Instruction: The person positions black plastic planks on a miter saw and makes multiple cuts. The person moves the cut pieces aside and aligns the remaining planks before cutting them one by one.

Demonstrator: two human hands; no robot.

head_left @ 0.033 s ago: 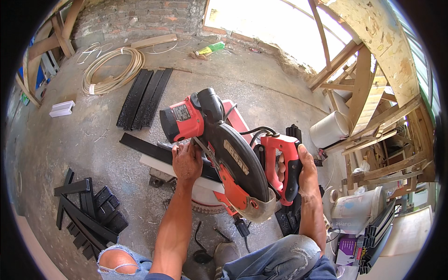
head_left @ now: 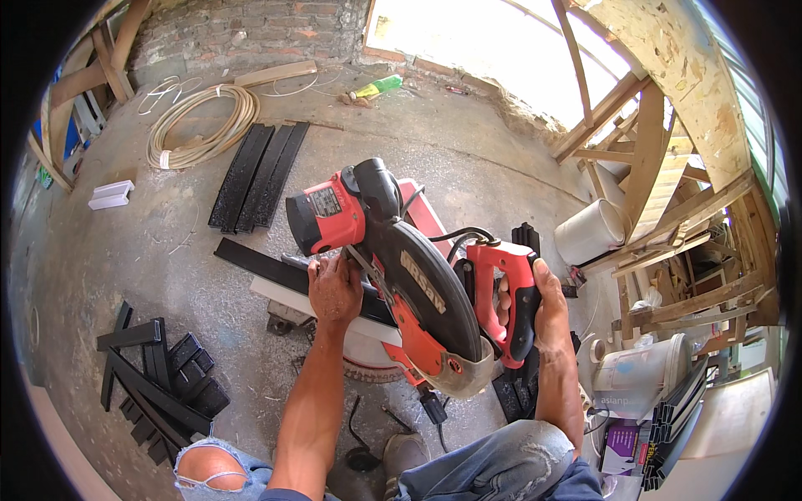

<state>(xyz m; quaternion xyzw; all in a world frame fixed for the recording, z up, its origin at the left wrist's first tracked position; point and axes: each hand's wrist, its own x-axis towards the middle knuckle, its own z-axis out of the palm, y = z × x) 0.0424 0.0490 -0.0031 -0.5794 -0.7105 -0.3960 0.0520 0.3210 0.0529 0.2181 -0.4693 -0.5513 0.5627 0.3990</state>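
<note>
A red and black miter saw (head_left: 418,280) stands before me, its blade guard slanting across the middle of the view. My right hand (head_left: 547,305) is wrapped round the saw's red and black D-shaped handle (head_left: 522,309), fingers through the loop. Left of the guard, below the red motor housing, my left hand (head_left: 336,288) grips a long black profile bar (head_left: 263,265) lying across the saw's pale base (head_left: 288,299). The bar juts out to the left past the base. Its right part passes behind the guard, where the blade and my left fingertips are mostly hidden.
Several black bars (head_left: 259,179) lie beyond the saw, and a pile of shorter black pieces (head_left: 159,376) lies at the left. A coiled hose (head_left: 205,125) rests at the back left. White buckets (head_left: 589,232) and wooden frames (head_left: 660,167) stand on the right.
</note>
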